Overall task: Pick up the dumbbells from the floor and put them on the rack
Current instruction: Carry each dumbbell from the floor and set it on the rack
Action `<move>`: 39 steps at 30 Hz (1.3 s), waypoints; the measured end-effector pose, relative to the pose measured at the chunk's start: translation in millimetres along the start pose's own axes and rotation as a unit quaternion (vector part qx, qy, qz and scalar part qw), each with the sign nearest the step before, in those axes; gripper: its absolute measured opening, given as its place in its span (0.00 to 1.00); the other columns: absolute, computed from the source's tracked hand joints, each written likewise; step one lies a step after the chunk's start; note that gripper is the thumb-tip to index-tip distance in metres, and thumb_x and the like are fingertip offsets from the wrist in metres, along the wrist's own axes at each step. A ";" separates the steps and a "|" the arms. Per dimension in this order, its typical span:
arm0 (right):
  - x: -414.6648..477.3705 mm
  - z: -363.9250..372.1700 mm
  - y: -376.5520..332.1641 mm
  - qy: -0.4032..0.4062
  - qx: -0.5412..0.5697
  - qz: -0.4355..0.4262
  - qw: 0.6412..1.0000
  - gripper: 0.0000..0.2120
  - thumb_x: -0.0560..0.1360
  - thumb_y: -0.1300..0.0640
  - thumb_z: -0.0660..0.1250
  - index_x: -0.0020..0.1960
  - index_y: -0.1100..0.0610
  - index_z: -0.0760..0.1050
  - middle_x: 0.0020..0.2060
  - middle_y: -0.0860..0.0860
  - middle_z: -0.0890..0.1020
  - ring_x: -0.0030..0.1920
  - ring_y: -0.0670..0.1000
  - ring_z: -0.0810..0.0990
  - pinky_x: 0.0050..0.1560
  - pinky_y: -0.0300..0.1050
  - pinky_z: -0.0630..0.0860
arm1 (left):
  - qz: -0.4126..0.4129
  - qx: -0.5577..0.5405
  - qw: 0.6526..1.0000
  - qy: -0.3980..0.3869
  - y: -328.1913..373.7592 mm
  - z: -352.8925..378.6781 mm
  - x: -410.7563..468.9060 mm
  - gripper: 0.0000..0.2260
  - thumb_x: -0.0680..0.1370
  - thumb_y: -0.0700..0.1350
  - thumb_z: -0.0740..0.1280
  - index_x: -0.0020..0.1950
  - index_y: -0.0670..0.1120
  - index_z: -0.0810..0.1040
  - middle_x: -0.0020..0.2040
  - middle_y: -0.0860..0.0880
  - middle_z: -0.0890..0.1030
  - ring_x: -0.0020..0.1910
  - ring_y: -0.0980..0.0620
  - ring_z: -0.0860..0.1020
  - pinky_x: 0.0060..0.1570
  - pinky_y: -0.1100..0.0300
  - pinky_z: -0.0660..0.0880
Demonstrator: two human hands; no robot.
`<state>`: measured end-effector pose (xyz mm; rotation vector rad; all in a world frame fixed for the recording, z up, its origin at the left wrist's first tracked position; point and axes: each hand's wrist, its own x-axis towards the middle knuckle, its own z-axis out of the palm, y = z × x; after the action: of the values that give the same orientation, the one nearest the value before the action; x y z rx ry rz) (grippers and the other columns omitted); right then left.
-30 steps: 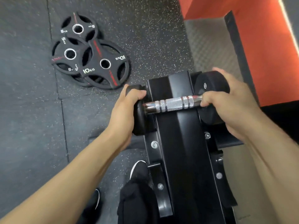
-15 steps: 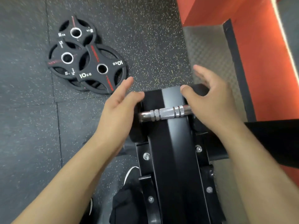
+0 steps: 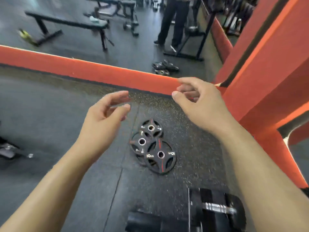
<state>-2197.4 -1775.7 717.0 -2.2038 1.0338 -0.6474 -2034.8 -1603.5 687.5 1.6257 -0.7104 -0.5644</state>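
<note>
Loosely spread, left hand [image 3: 102,121] and right hand [image 3: 202,108] hold nothing; plate [image 3: 160,162] reads 10KG.

I note the floor [image 3: 184,114] dark grey with yellowish speckles, the wall base [image 3: 100,74] orange-red. The weight plates [image 3: 151,144] are black with red stripes; dumbbell [image 3: 217,207] black, handle chrome.

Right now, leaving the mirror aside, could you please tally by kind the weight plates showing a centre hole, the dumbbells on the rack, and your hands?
Weight plates showing a centre hole: 3
Dumbbell on the rack: 1
Hands (left hand, right hand): 2
Total: 6
</note>
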 end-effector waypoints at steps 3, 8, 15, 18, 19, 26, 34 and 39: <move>11.6 27.6 -139.2 -0.033 0.000 -0.085 0.996 0.22 0.76 0.43 0.73 0.68 0.45 0.78 0.55 0.40 0.84 0.56 0.43 0.82 0.63 0.46 0.77 | 0.065 0.033 0.996 0.054 56.3 -131.9 0.3 0.13 0.79 0.42 0.71 0.59 0.58 0.81 0.52 0.61 0.86 0.50 0.60 0.83 0.63 0.51 0.79; 3.3 99.2 -352.9 -0.064 0.040 -0.208 0.975 0.22 0.76 0.41 0.72 0.69 0.44 0.78 0.59 0.41 0.83 0.59 0.45 0.81 0.63 0.45 0.75 | 0.132 0.093 0.974 0.158 127.5 -362.0 -29.8 0.13 0.75 0.48 0.68 0.59 0.58 0.81 0.56 0.57 0.85 0.50 0.65 0.82 0.56 0.60 0.77; -14.8 218.3 -575.2 -0.111 0.100 -0.332 0.932 0.22 0.76 0.41 0.72 0.68 0.45 0.78 0.58 0.42 0.83 0.60 0.47 0.81 0.63 0.50 0.77 | 0.148 0.179 0.926 0.296 171.5 -604.0 -93.7 0.11 0.79 0.45 0.70 0.60 0.54 0.83 0.55 0.57 0.86 0.52 0.61 0.83 0.57 0.58 0.79; -24.1 272.8 -660.0 -0.133 0.114 -0.388 0.905 0.22 0.77 0.40 0.71 0.69 0.45 0.78 0.59 0.42 0.83 0.59 0.46 0.81 0.57 0.44 0.75 | 0.140 0.193 0.902 0.361 179.6 -684.5 -117.9 0.11 0.80 0.41 0.69 0.59 0.53 0.83 0.54 0.56 0.86 0.53 0.58 0.84 0.59 0.54 0.80; -26.7 291.4 -687.1 -0.141 0.119 -0.404 0.896 0.22 0.77 0.40 0.71 0.69 0.45 0.78 0.59 0.42 0.83 0.58 0.46 0.81 0.57 0.43 0.75 | 0.138 0.203 0.893 0.378 179.9 -709.8 -123.8 0.11 0.80 0.41 0.69 0.59 0.54 0.83 0.54 0.56 0.86 0.53 0.57 0.84 0.59 0.53 0.80; -21.8 439.8 -845.3 -0.172 0.153 -0.478 0.848 0.21 0.76 0.41 0.71 0.67 0.45 0.79 0.57 0.43 0.84 0.57 0.46 0.81 0.58 0.44 0.75 | 0.089 0.267 0.845 0.455 167.1 -874.4 -121.0 0.10 0.81 0.44 0.68 0.61 0.55 0.81 0.53 0.59 0.84 0.54 0.59 0.82 0.60 0.56 0.78; 29.5 628.7 -1020.4 -0.207 0.178 -0.520 0.809 0.21 0.77 0.42 0.71 0.67 0.49 0.80 0.54 0.45 0.84 0.55 0.48 0.82 0.61 0.49 0.79 | 0.046 0.295 0.808 0.508 136.4 -1076.3 -51.4 0.11 0.81 0.44 0.67 0.62 0.54 0.81 0.55 0.57 0.84 0.57 0.53 0.82 0.65 0.48 0.78; 49.6 722.6 -1121.0 -0.232 0.174 -0.549 0.784 0.21 0.77 0.43 0.70 0.67 0.49 0.80 0.53 0.45 0.84 0.53 0.49 0.83 0.58 0.50 0.80 | 0.039 0.279 0.797 0.535 116.6 -1187.1 -18.5 0.09 0.81 0.45 0.68 0.57 0.59 0.80 0.54 0.59 0.84 0.55 0.54 0.82 0.61 0.52 0.79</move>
<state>-1139.9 -1016.5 1011.2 -2.2642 -0.6873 -0.6108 -1225.5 -785.4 1002.1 2.0807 -0.0488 0.7153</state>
